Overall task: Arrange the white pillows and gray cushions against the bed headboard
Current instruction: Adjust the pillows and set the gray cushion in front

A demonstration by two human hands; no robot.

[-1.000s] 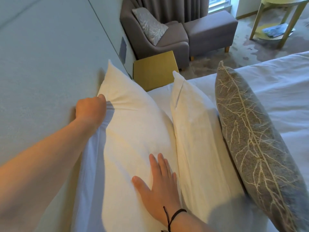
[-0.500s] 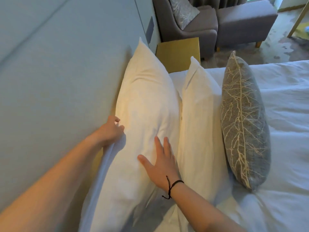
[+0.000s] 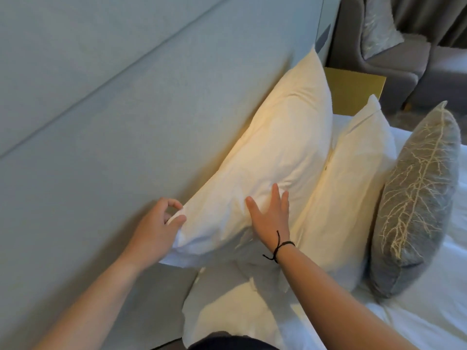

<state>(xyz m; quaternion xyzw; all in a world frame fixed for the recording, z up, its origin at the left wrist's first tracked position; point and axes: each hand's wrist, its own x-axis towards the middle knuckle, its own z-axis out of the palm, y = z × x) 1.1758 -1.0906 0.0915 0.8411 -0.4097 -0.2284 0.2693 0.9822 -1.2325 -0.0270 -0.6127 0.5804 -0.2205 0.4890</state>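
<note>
Three white pillows and one gray cushion (image 3: 414,198) on the bed. Back pillow (image 3: 275,157) leans on the headboard (image 3: 101,122), second pillow (image 3: 353,185) at its 3 o'clock, third pillow (image 3: 227,311) at 6. Left hand (image 3: 156,223) pinches the back pillow's corner, right hand (image 3: 271,215) lies flat and open on it. Since half a second ago, the left hand has slid down to that corner.

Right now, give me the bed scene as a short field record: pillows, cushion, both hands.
back pillow: white pillow, leaning on the headboard
second pillow: white, in front of the first
cushion: gray cushion with branch pattern, upright, in front of the second pillow
left hand: pinches the back pillow's near corner
right hand: flat on the back pillow's front, fingers straight
near pillow: another white pillow, low in frame
</note>
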